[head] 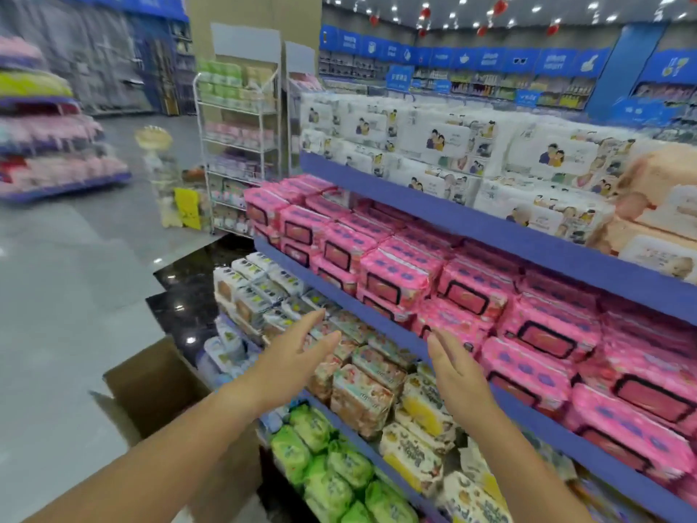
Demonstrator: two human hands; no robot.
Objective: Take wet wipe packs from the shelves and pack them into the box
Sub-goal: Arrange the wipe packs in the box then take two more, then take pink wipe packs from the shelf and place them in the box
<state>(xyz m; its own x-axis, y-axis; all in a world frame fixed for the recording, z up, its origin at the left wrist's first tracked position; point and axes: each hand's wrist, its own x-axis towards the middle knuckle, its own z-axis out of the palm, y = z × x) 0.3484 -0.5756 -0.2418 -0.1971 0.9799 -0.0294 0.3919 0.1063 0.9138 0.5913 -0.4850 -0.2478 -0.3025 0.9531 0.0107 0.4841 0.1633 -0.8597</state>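
Blue shelves (396,194) on my right hold rows of wet wipe packs. White packs with cartoon figures (437,141) fill the top tier, pink packs (396,277) the middle tier, and mixed orange, yellow and green packs (362,398) the lower tiers. My left hand (298,356) and my right hand (456,375) both reach out with straight fingers, palms facing each other, in front of the lower edge of the pink tier. Neither hand holds anything. A brown cardboard box (151,383) stands on the floor at my lower left, its inside hidden.
A white wire rack (237,152) with small packs stands past the shelf end. A display stand with a yellow tag (169,183) sits on the grey floor. More shelving with pink goods (49,145) is at far left. A dark glossy floor strip (192,281) borders the shelf.
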